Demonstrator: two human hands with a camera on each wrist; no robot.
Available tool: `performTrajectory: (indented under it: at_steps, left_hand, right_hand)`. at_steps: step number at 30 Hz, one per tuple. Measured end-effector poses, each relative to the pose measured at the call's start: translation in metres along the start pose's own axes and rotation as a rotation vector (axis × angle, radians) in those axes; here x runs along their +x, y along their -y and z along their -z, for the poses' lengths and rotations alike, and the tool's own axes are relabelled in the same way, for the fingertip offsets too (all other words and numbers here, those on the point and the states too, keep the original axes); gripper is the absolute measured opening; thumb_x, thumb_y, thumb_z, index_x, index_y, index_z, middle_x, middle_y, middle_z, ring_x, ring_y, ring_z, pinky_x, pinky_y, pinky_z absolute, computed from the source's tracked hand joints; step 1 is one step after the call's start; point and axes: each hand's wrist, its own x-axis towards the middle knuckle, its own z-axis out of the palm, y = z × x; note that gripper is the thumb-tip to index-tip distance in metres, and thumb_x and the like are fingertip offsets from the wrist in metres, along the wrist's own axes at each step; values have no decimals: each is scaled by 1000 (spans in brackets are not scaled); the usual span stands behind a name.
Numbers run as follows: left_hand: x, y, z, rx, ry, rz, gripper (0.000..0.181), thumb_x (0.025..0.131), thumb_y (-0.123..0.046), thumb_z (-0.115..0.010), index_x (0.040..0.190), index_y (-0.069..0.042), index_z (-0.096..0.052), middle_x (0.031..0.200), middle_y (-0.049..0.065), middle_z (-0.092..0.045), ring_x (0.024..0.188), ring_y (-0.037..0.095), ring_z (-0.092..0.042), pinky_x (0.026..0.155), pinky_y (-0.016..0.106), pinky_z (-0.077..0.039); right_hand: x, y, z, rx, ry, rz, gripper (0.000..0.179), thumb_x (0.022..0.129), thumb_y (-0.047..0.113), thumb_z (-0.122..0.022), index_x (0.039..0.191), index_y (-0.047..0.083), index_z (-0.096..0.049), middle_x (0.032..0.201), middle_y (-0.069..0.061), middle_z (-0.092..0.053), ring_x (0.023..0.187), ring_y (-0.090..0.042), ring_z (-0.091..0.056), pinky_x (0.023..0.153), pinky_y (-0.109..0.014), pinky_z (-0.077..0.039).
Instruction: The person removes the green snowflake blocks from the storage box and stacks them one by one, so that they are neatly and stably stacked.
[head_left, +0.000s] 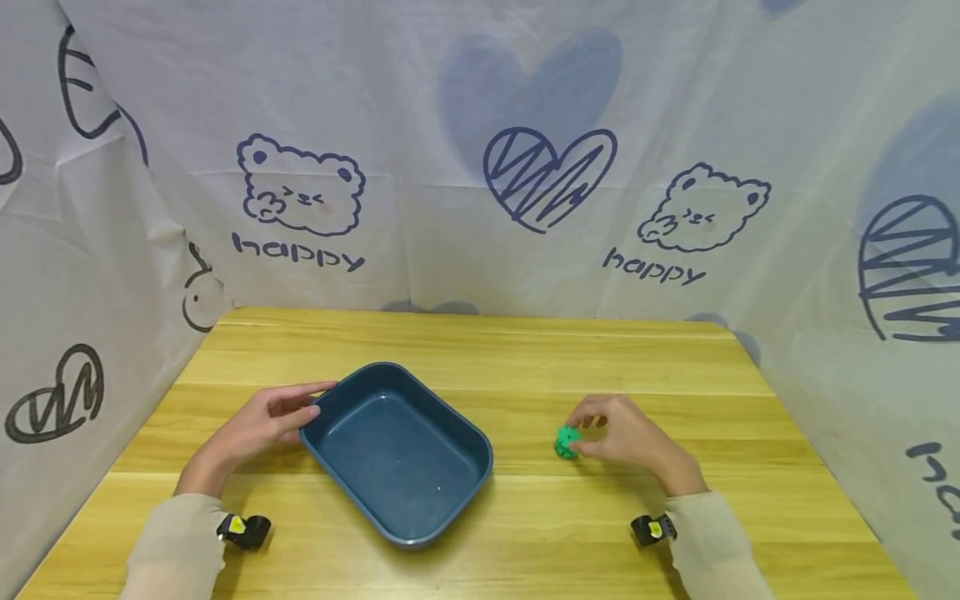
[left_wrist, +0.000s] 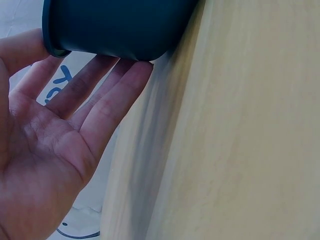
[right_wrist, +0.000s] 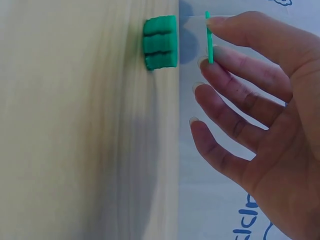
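A deep dark-blue rectangular tray stands turned at an angle on the table, left of the middle. My left hand grips its left corner, thumb at the rim and fingertips against the outer wall. To the right of the tray, my right hand pinches a thin green notched disc between thumb and fingertips. In the right wrist view, this disc is held edge-on above a short stack of green notched discs on the table, with a gap between. The other right fingers are loosely bent.
The wood-grain table is enclosed at the back and sides by a white cloth printed with hearts and bears. A black camera strap with a yellow mark is on each wrist, below beige sleeves.
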Motion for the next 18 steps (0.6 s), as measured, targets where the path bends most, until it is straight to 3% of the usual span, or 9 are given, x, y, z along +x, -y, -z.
performTrajectory:
  at_steps: [18]
  left_hand:
    - [-1,1,0,3,-7,3,50,106,-25,-59,152,-7,-50,158,28,-44,115,-13,-57,90,35,-61]
  right_hand:
    - [0,-8,-9,37,32,11,15,85,20,-85,99,19,-78,100,7,-73,89,-15,-64,81,-33,-58]
